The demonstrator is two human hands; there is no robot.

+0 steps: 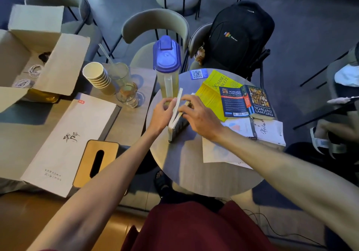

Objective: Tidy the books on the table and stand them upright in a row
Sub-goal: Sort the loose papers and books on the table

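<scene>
On the round grey table (204, 175) two books stand on edge in a V. My left hand (162, 113) grips the pale book (175, 111), which stands near upright. My right hand (200, 115) rests on top of the dark book (179, 127), which leans to the right. A blue book (234, 103) lies open face down on a yellow book (213, 89) at the table's right. White books (270, 132) and a white sheet (219, 151) lie flat under my right forearm.
A pitcher with a blue lid (168, 66) stands just behind the two upright books. Stacked paper cups (98, 78), glasses (127, 93), a tissue box (96, 161) and an open cardboard box (38, 56) sit on the left table. A black backpack (239, 37) rests on a chair.
</scene>
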